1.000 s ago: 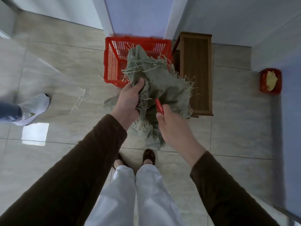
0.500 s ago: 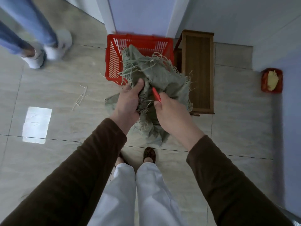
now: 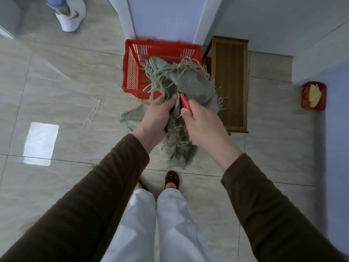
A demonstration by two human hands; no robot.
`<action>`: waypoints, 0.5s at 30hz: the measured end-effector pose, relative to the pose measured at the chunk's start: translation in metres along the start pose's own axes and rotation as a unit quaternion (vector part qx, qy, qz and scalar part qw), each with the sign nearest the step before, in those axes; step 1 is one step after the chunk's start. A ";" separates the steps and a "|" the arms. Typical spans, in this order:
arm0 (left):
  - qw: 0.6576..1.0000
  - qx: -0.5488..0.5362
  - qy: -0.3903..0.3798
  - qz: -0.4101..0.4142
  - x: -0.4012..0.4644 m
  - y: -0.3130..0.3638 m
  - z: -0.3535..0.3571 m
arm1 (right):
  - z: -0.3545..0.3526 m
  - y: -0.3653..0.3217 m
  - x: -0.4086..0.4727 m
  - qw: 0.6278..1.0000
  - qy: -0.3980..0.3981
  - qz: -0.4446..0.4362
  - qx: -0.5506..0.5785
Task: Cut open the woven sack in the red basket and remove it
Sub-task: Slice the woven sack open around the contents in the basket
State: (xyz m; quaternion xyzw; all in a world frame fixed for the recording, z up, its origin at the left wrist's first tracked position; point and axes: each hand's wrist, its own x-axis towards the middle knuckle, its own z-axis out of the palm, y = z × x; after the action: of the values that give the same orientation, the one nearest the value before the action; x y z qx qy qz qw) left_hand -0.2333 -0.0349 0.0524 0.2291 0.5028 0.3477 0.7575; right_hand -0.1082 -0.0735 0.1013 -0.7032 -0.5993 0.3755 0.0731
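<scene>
A grey-green woven sack [image 3: 190, 84], frayed into loose strands along its edges, hangs bunched in the air in front of the red basket [image 3: 132, 72]. My left hand [image 3: 156, 116] grips a fold of the sack near its middle. My right hand [image 3: 204, 123] holds a small red cutter [image 3: 184, 101], its tip pressed against the sack just right of my left thumb. The sack's lower end droops toward the floor near my feet. The sack hides part of the basket's inside.
A wooden stool [image 3: 231, 82] stands right of the basket. A small red tray with yellow stuff [image 3: 313, 95] lies by the right wall. Loose strands [image 3: 94, 112] litter the tiled floor. Another person's white shoe [image 3: 70, 14] is at top left.
My right hand has brought the red cutter closer to my left hand, into the sack. The other person's feet have moved from the left edge to the top left.
</scene>
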 end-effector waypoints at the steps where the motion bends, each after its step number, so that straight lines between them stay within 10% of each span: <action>1: 1.000 0.026 -0.001 -0.003 0.001 -0.002 0.001 | -0.005 0.001 0.003 1.000 -0.008 0.013 -0.013; 15: 0.940 0.334 0.031 0.062 0.027 0.006 0.020 | -0.007 0.026 -0.007 0.995 0.070 0.043 -0.059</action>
State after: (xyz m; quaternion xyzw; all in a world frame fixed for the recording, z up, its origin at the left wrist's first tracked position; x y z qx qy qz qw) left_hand -0.2095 -0.0105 0.0476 0.4888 0.5977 0.2134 0.5986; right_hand -0.0836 -0.0845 0.0950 -0.7559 -0.5832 0.2918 0.0574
